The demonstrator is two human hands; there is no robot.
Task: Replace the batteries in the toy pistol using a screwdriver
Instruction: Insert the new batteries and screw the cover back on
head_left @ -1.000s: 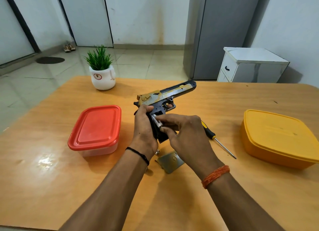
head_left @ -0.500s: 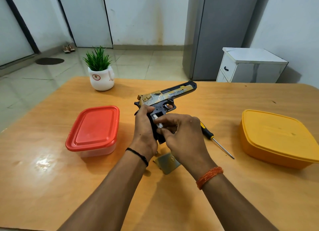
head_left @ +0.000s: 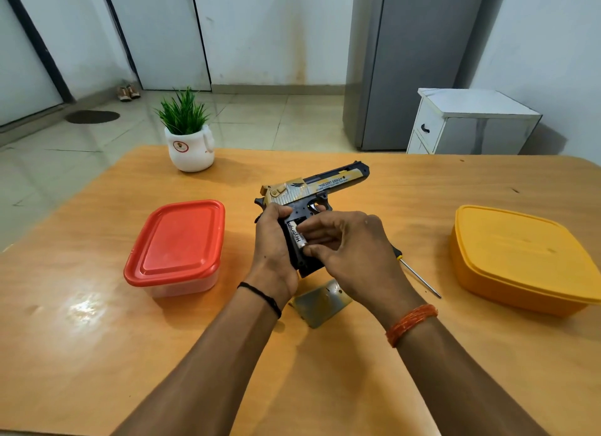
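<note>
Pistol (head_left: 313,188) in left hand (head_left: 273,240), right hand (head_left: 351,250) pinching one battery (head_left: 296,234)

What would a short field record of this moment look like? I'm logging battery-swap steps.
left hand: holds the toy pistol by its grip
right hand: pinches a battery at the open grip
cover plate: lies on the table, below the hands
screwdriver: lies on table, right of hands
boxes: red box left, yellow box right, both lidded
</note>
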